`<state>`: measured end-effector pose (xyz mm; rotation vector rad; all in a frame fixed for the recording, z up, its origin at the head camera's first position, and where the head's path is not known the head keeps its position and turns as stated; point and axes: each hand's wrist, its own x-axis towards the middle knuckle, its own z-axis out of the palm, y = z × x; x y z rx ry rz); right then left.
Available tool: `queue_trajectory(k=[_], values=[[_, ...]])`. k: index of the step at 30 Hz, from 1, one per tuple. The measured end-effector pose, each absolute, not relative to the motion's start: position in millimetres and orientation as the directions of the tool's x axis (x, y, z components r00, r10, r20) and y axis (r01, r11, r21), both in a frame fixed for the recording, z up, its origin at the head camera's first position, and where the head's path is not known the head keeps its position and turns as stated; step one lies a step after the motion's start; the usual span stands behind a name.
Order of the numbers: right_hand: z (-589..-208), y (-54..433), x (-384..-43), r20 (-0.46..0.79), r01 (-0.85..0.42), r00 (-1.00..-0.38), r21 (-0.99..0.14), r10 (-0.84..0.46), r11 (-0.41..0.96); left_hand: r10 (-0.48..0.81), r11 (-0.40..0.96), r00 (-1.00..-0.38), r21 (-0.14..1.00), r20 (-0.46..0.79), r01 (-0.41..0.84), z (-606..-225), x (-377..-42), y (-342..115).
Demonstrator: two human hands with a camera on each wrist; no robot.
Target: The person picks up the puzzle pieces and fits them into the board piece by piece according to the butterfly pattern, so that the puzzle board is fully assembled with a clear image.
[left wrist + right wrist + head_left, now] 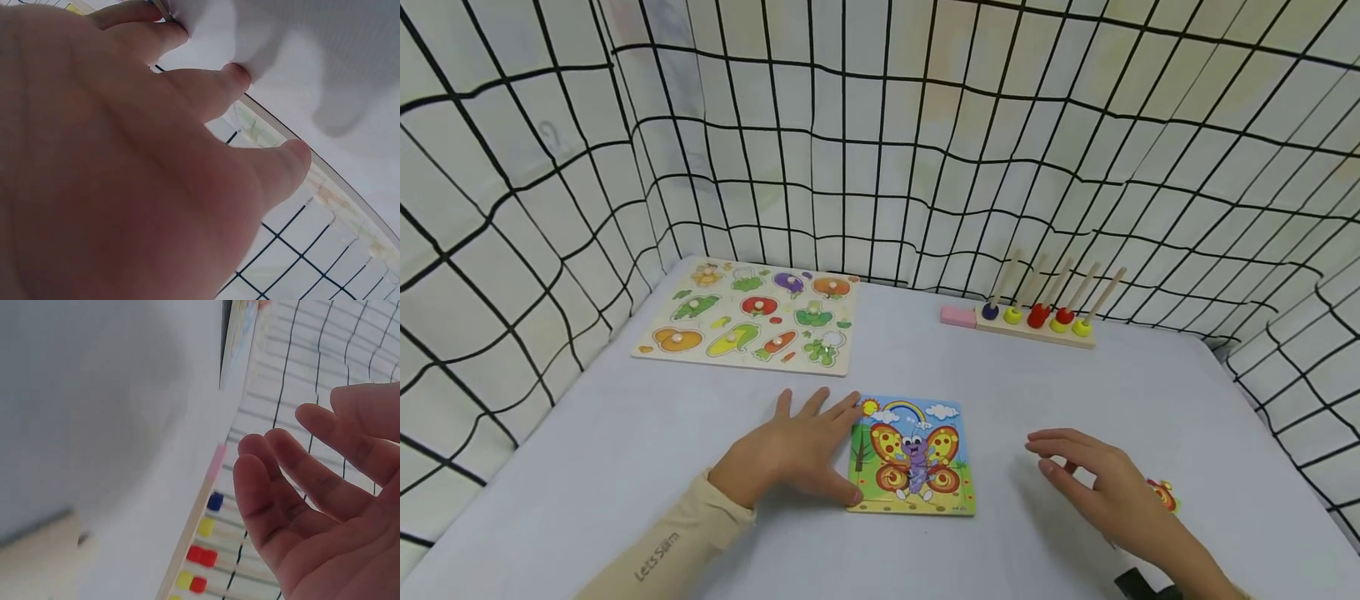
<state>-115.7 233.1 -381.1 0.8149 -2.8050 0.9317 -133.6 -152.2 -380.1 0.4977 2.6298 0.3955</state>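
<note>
A square butterfly picture puzzle (913, 454) lies flat near the middle of the table. My left hand (797, 454) is spread beside it, with the thumb and a fingertip at the puzzle's left edge; in the left wrist view the fingers (212, 90) are splayed apart. To the right of the puzzle, my right hand (1108, 483) hovers over the table, its fingers loosely bent and holding nothing. The right wrist view shows the bare palm and fingers (256, 494). A small red and yellow piece (1163, 493) lies just beyond that hand, partly hidden by it.
A vegetable peg puzzle board (752, 321) lies at the back left. At the back right stands a wooden rack of pegs with coloured beads (1037, 327), a pink block (958, 317) at its left end. Black netting (865, 167) encloses the white table.
</note>
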Motion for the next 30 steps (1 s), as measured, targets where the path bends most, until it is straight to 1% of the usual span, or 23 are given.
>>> queue_trajectory(k=[6, 12, 18, 25, 30], values=[[-380, 266, -114, 0.299, -0.517, -0.856, -0.477, -0.422, 0.710, 0.399, 0.899, -0.843, 0.335, -0.362, 0.282, -380, -133, -151], [-380, 301, -115, 0.292, -0.435, -0.898, -0.475, -0.329, 0.765, 0.390, 0.906, -0.847, 0.314, -0.360, 0.283, -379, -133, -149], [-382, 328, -113, 0.285, -0.366, -0.924, -0.460, -0.256, 0.809, 0.393, 0.906, -0.846, 0.312, -0.362, 0.287, -379, -134, -149], [-388, 342, -110, 0.250, -0.300, -0.946, -0.446, -0.204, 0.844, 0.405, 0.900, -0.842, 0.318, -0.356, 0.299, -380, -134, -151], [-396, 341, -105, 0.207, -0.266, -0.960, -0.475, -0.187, 0.839, 0.407, 0.900, -0.843, 0.313, -0.353, 0.303, -381, -134, -151]])
